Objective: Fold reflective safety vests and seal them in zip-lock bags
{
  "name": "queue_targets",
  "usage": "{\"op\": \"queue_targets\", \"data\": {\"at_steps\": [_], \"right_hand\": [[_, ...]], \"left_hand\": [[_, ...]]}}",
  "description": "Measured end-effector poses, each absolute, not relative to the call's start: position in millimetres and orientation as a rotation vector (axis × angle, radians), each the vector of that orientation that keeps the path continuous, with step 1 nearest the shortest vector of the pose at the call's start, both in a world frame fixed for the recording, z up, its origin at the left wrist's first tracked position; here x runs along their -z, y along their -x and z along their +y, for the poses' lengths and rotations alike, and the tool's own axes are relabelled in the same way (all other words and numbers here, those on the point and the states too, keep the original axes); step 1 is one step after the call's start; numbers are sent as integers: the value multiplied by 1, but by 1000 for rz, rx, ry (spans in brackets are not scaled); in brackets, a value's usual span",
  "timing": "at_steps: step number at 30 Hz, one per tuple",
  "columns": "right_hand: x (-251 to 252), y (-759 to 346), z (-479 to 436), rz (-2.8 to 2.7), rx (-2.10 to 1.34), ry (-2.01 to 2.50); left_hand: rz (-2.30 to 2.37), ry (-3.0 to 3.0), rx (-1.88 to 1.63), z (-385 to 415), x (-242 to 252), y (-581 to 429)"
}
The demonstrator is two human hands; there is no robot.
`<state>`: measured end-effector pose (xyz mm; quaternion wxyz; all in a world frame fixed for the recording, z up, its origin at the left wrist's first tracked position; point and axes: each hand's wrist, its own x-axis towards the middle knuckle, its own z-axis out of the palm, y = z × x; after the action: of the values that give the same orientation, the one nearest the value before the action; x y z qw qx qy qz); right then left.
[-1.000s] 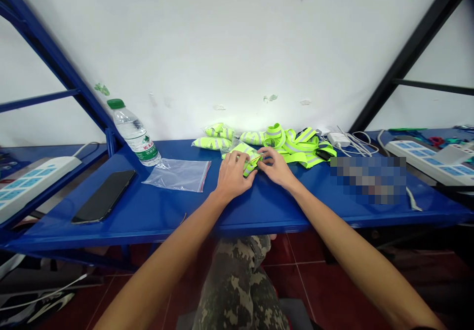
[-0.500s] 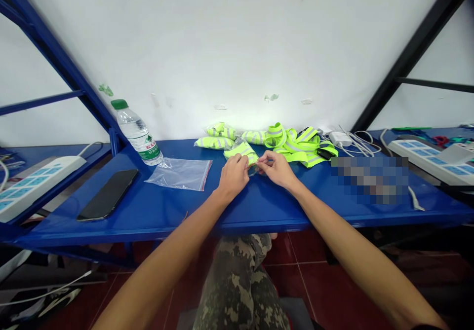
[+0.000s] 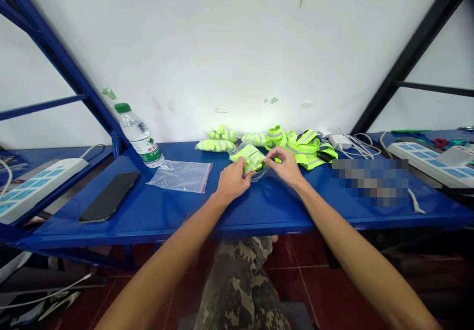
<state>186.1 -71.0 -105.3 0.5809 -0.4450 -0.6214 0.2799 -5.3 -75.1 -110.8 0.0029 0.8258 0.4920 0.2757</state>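
Note:
A folded neon-yellow reflective vest [image 3: 247,159] sits partly within a clear plastic zip bag [image 3: 259,172] on the blue table [image 3: 266,216]. My left hand [image 3: 233,180] grips the bag and the folded vest at the near side. My right hand [image 3: 285,165] pinches the bag's upper edge between its fingers. How far the vest lies inside the bag is hard to tell, as my fingers hide the bag's mouth. Beyond my hands lie several bagged neon vests [image 3: 221,140] and a loose heap of reflective vests [image 3: 301,147].
A flat zip bag [image 3: 180,176] lies left of my hands, with a water bottle [image 3: 139,135] and black phone [image 3: 109,197] beyond. White power strips [image 3: 39,189] stand at both sides. A white charger [image 3: 339,141] and cables lie right of the heap; a pixelated patch [image 3: 370,182] hides part of the table.
My hands have moved slightly toward the wall. The folded neon vest, lying apart from the pinched bag before, now sits together with it between my hands.

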Motion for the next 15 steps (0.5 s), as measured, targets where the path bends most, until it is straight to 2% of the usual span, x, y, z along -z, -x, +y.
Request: {"op": "queue_targets", "data": {"at_steps": [5,10,15], "right_hand": [[106,-180,-78,-1714,-638,981],[113,-172,-77,-1670,-637,1019],[112,-171,-77,-1679,-408,1075]], "left_hand": [[1367,-2652,-968,-73,110,5],[1329,-2744,-990,-78,107,4],[1446,-2833,-930,-84,105,1]]}}
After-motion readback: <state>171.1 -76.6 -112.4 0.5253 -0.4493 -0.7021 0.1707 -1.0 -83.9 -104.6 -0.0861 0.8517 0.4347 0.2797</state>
